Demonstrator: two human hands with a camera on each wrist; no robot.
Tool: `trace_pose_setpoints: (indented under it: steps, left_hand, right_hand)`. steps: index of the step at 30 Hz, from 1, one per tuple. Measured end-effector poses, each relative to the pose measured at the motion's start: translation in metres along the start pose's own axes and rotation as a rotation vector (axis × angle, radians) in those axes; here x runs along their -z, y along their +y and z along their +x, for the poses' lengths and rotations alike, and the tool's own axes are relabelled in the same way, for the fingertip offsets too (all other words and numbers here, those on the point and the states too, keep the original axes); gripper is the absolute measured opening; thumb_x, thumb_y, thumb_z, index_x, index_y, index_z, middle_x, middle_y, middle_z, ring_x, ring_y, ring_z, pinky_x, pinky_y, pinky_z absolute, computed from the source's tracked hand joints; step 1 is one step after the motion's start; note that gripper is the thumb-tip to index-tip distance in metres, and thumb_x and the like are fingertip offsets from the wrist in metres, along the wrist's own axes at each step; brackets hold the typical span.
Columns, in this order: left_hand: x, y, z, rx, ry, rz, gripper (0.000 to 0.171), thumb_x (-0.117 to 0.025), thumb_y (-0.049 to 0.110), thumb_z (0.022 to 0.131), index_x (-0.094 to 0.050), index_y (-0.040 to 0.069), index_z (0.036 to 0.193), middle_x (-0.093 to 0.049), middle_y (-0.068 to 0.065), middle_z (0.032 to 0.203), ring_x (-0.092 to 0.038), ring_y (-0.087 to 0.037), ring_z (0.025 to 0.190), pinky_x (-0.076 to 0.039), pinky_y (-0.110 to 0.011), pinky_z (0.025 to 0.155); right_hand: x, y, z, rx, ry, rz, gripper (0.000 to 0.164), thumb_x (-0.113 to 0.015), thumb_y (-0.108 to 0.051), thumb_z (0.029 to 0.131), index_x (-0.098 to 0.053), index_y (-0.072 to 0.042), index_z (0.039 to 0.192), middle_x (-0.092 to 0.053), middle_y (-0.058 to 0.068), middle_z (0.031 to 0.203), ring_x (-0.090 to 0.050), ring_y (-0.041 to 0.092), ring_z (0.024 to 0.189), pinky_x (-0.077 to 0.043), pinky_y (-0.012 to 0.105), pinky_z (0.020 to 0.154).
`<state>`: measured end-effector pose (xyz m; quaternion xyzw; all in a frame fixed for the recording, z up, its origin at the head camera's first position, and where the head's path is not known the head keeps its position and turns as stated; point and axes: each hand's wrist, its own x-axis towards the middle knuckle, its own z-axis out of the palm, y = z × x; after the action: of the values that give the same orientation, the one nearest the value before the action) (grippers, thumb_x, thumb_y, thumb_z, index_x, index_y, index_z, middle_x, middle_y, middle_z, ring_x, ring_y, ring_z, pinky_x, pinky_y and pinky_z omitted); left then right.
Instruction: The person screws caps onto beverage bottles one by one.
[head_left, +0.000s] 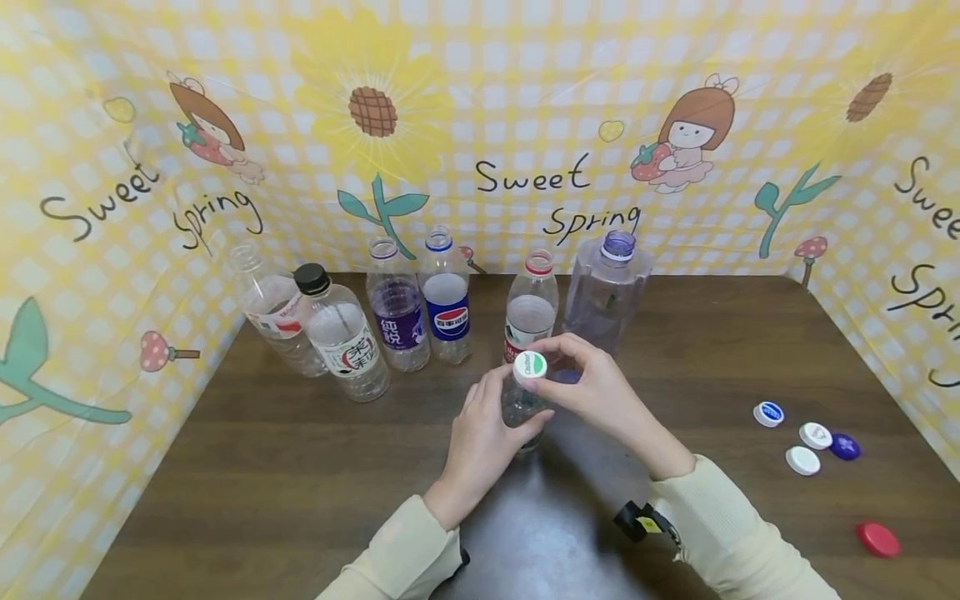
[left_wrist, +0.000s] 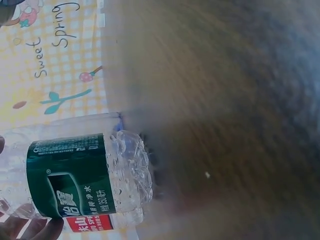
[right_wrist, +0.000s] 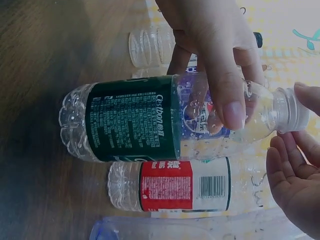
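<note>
A clear plastic bottle with a dark green label (right_wrist: 132, 120) stands upright at the middle of the table. My left hand (head_left: 480, 437) grips its upper body, thumb on the near side and fingers round the far side. With thumb and fingers, my right hand (head_left: 600, 387) pinches the white cap (head_left: 530, 367) with a green print, which sits at the bottle's mouth. How tightly the cap is seated cannot be told. Just behind stands an uncapped bottle with a red and white label (right_wrist: 167, 185), partly hidden by my hands.
Left on the table are an uncapped bottle (head_left: 277, 317), a black-capped bottle (head_left: 348, 350), a purple-label bottle (head_left: 401, 325) and a blue-label bottle (head_left: 447, 312). A large purplish bottle (head_left: 607, 292) stands behind right. Several loose caps, including a red cap (head_left: 877, 540) and a blue-topped cap (head_left: 768, 413), lie right.
</note>
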<state>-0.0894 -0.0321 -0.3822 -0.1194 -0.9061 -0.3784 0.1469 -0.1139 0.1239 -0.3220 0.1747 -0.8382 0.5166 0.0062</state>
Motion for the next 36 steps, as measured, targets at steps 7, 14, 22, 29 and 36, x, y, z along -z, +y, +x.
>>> trace_pose_setpoints:
  steps: [7, 14, 22, 29, 36]
  left_hand:
    - [0.001, 0.001, -0.002, -0.012, -0.009, -0.005, 0.067, -0.080, 0.038, 0.076, -0.051, 0.009, 0.128, -0.062, -0.008, 0.121, -0.060, -0.025, 0.108, -0.055, -0.044, 0.085]
    - [0.015, -0.002, -0.006, 0.012, -0.001, 0.023, 0.068, -0.080, 0.040, 0.074, -0.052, 0.010, 0.129, -0.064, -0.007, 0.122, -0.061, -0.023, 0.106, -0.055, -0.041, 0.082]
    - [0.052, -0.016, -0.010, 0.106, 0.037, 0.032, 0.071, -0.081, 0.039, 0.072, -0.053, 0.008, 0.129, -0.065, -0.010, 0.118, -0.062, -0.026, 0.104, -0.055, -0.046, 0.083]
    - [0.098, -0.032, -0.017, 0.163, 0.113, 0.059, 0.070, -0.082, 0.034, 0.072, -0.052, 0.005, 0.128, -0.063, -0.016, 0.118, -0.062, -0.032, 0.103, -0.053, -0.050, 0.086]
    - [0.150, -0.049, -0.022, 0.267, 0.267, 0.053, 0.069, -0.081, 0.025, 0.075, -0.048, -0.001, 0.129, -0.055, -0.018, 0.116, -0.056, -0.030, 0.099, -0.050, -0.044, 0.087]
  right_hand:
    - [0.006, 0.000, -0.008, -0.001, -0.009, -0.038, 0.037, -0.075, -0.014, 0.081, -0.064, -0.007, 0.115, -0.066, 0.007, 0.112, -0.062, 0.018, 0.098, -0.052, 0.026, 0.086]
    - [0.030, 0.016, -0.024, 0.010, -0.011, -0.150, 0.031, -0.072, -0.012, 0.084, -0.066, -0.005, 0.113, -0.067, 0.009, 0.110, -0.064, 0.016, 0.099, -0.052, 0.023, 0.088]
    - [0.077, 0.047, -0.057, -0.105, -0.003, -0.272, 0.026, -0.067, -0.013, 0.088, -0.065, -0.003, 0.112, -0.068, 0.015, 0.109, -0.057, -0.013, 0.087, -0.052, 0.017, 0.074]
    - [0.118, 0.087, -0.092, -0.322, -0.004, -0.369, 0.037, -0.063, -0.023, 0.092, -0.060, -0.001, 0.121, -0.066, 0.021, 0.114, -0.052, -0.019, 0.084, -0.050, 0.016, 0.069]
    - [0.160, 0.117, -0.123, -0.471, 0.040, -0.494, 0.048, -0.058, -0.031, 0.095, -0.054, 0.006, 0.125, -0.063, 0.028, 0.117, -0.037, -0.028, 0.078, -0.042, 0.016, 0.064]
